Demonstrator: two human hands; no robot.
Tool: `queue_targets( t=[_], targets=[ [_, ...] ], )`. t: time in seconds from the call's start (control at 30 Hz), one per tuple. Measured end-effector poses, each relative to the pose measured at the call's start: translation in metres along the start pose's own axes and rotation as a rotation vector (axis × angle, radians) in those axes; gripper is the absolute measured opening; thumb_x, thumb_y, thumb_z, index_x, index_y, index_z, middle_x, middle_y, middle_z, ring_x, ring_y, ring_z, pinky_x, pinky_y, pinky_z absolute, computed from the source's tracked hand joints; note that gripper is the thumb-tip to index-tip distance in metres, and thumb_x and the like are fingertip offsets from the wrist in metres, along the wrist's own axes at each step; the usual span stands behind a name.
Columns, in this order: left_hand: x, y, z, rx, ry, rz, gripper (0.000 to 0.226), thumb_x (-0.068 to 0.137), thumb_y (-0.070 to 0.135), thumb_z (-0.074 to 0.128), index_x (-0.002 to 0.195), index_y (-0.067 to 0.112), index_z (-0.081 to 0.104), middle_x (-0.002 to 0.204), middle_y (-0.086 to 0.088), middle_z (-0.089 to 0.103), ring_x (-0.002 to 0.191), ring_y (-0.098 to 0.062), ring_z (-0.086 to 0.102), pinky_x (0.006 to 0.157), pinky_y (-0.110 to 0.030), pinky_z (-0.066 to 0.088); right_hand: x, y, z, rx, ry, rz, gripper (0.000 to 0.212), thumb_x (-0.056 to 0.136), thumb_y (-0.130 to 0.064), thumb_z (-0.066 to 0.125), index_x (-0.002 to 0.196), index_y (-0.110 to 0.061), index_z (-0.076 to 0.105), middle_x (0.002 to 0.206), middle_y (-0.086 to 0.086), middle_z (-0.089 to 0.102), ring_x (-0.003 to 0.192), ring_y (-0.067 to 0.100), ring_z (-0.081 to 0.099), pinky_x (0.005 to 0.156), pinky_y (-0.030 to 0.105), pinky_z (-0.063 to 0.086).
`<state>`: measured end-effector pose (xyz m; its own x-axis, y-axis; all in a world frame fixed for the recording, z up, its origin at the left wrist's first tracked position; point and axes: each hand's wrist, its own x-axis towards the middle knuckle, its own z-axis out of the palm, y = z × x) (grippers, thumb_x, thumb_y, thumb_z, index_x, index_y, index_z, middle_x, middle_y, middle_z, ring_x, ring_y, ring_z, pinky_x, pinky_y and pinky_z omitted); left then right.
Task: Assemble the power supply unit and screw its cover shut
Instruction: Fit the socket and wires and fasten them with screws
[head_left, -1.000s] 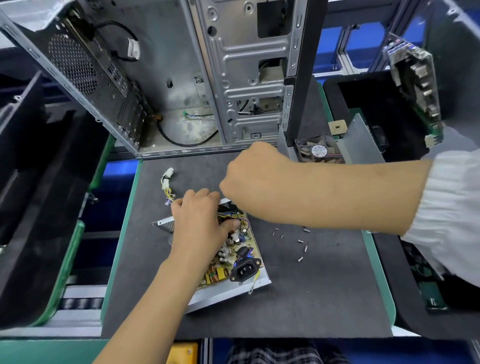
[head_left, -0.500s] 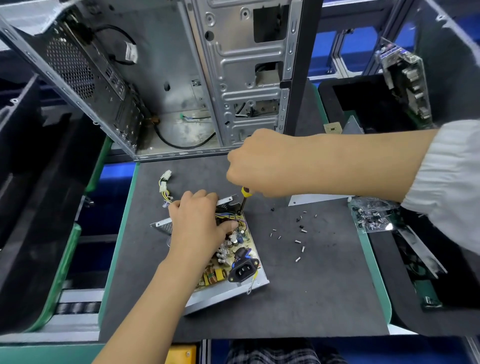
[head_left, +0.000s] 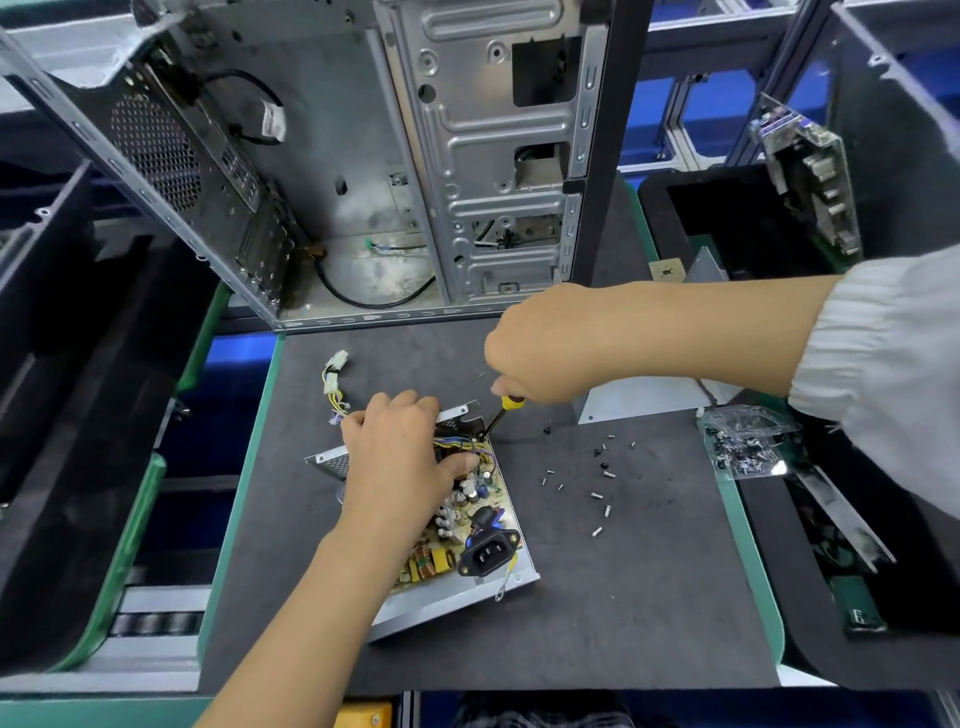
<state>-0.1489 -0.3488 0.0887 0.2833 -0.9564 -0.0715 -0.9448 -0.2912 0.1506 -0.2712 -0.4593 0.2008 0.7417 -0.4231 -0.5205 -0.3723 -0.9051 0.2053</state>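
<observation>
The open power supply unit (head_left: 470, 590) lies on the dark mat, its circuit board (head_left: 457, 525) and black power socket (head_left: 488, 553) exposed. My left hand (head_left: 400, 462) presses down on the board's far part, fingers spread over the components. My right hand (head_left: 540, 353) grips a yellow-handled screwdriver (head_left: 496, 415) whose tip meets the unit's far right corner. Yellow wires with white connectors (head_left: 332, 379) trail from the far left side. A grey metal cover (head_left: 634, 397) lies behind my right forearm, partly hidden.
Several loose screws (head_left: 597, 493) are scattered on the mat (head_left: 623, 597) right of the unit. A plastic bag of screws (head_left: 743, 441) lies at the mat's right edge. An open computer case (head_left: 363, 182) stands at the back. Dark bins flank both sides.
My right hand has shifted right and lifted slightly, so the screwdriver's yellow handle and shaft now show. The left hand stays on the board. The view has tilted, revealing the cover and screw bag.
</observation>
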Motion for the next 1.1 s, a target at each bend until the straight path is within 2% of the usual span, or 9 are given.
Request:
queue_targets(
  t=[0.3, 0.4, 0.47, 0.57, 0.67, 0.73, 0.9, 0.97, 1.1],
  targets=[
    [0.001, 0.000, 0.000, 0.004, -0.006, -0.001, 0.050, 0.074, 0.059, 0.073, 0.101, 0.018, 0.062, 0.086, 0.010, 0.041, 0.101, -0.022, 0.046, 0.075, -0.032, 0.015, 0.003, 0.004, 0.006, 0.022, -0.041, 0.061, 0.039, 0.100, -0.022, 0.045, 0.063, -0.014, 0.036, 0.062, -0.003, 0.037, 0.051, 0.013, 0.032, 0.044, 0.024, 0.024],
    [0.000, 0.000, 0.000, 0.006, -0.011, 0.001, 0.049, 0.074, 0.059, 0.072, 0.098, 0.018, 0.061, 0.084, 0.009, 0.040, 0.100, -0.022, 0.046, 0.074, -0.032, 0.016, 0.001, -0.005, 0.007, -0.075, 0.111, 0.007, 0.006, 0.091, -0.013, 0.053, 0.086, -0.010, 0.052, 0.078, 0.001, 0.045, 0.054, 0.018, 0.033, 0.044, 0.026, 0.020],
    [0.001, 0.000, 0.000, 0.010, -0.016, -0.002, 0.049, 0.075, 0.060, 0.072, 0.098, 0.019, 0.060, 0.083, 0.009, 0.039, 0.099, -0.022, 0.045, 0.074, -0.032, 0.016, 0.002, -0.008, 0.011, -0.148, 0.176, -0.035, 0.023, 0.085, -0.005, 0.054, 0.108, -0.010, 0.051, 0.088, 0.004, 0.044, 0.050, 0.017, 0.026, 0.043, 0.027, 0.019],
    [0.001, 0.000, -0.001, 0.015, -0.019, -0.003, 0.046, 0.075, 0.060, 0.072, 0.088, 0.020, 0.054, 0.079, 0.010, 0.035, 0.096, -0.021, 0.043, 0.074, -0.032, 0.016, 0.001, -0.006, 0.015, -0.185, 0.153, -0.056, 0.025, 0.087, -0.006, 0.052, 0.111, -0.010, 0.046, 0.080, 0.005, 0.042, 0.050, 0.016, 0.026, 0.043, 0.027, 0.020],
    [0.002, 0.000, -0.001, 0.013, -0.027, -0.004, 0.046, 0.074, 0.061, 0.071, 0.085, 0.022, 0.049, 0.080, 0.010, 0.036, 0.097, -0.020, 0.044, 0.075, -0.032, 0.017, -0.001, -0.001, 0.018, -0.121, 0.044, -0.039, 0.014, 0.097, -0.017, 0.046, 0.109, -0.010, 0.048, 0.101, 0.010, 0.057, 0.077, 0.025, 0.056, 0.055, 0.029, 0.036],
    [0.002, -0.001, 0.000, 0.009, -0.024, -0.002, 0.047, 0.074, 0.061, 0.072, 0.091, 0.020, 0.056, 0.082, 0.010, 0.038, 0.096, -0.020, 0.044, 0.075, -0.032, 0.017, -0.001, -0.001, 0.018, -0.117, 0.029, -0.039, 0.006, 0.096, -0.009, 0.045, 0.099, -0.010, 0.050, 0.110, 0.011, 0.056, 0.098, 0.032, 0.056, 0.063, 0.033, 0.038],
    [0.002, -0.001, 0.000, 0.018, -0.016, -0.006, 0.051, 0.074, 0.061, 0.072, 0.100, 0.019, 0.061, 0.084, 0.010, 0.040, 0.096, -0.020, 0.044, 0.074, -0.032, 0.016, -0.007, -0.010, 0.014, -0.163, 0.255, -0.052, 0.015, 0.086, -0.006, 0.052, 0.096, -0.013, 0.042, 0.075, 0.005, 0.031, 0.052, 0.018, 0.029, 0.043, 0.028, 0.017],
    [0.001, -0.001, 0.000, 0.019, -0.015, -0.004, 0.051, 0.073, 0.062, 0.072, 0.100, 0.019, 0.062, 0.083, 0.011, 0.039, 0.097, -0.020, 0.045, 0.073, -0.032, 0.015, -0.007, -0.012, 0.016, -0.168, 0.273, -0.055, 0.021, 0.086, -0.007, 0.053, 0.092, -0.015, 0.035, 0.067, 0.003, 0.023, 0.048, 0.015, 0.022, 0.043, 0.028, 0.015],
    [0.002, -0.001, 0.000, 0.015, -0.022, -0.006, 0.053, 0.073, 0.062, 0.072, 0.102, 0.019, 0.062, 0.085, 0.011, 0.040, 0.098, -0.020, 0.044, 0.074, -0.032, 0.014, -0.007, -0.009, 0.028, -0.165, 0.207, -0.038, 0.013, 0.091, -0.009, 0.050, 0.083, -0.013, 0.041, 0.071, 0.005, 0.045, 0.067, 0.022, 0.045, 0.045, 0.024, 0.021]
  ],
)
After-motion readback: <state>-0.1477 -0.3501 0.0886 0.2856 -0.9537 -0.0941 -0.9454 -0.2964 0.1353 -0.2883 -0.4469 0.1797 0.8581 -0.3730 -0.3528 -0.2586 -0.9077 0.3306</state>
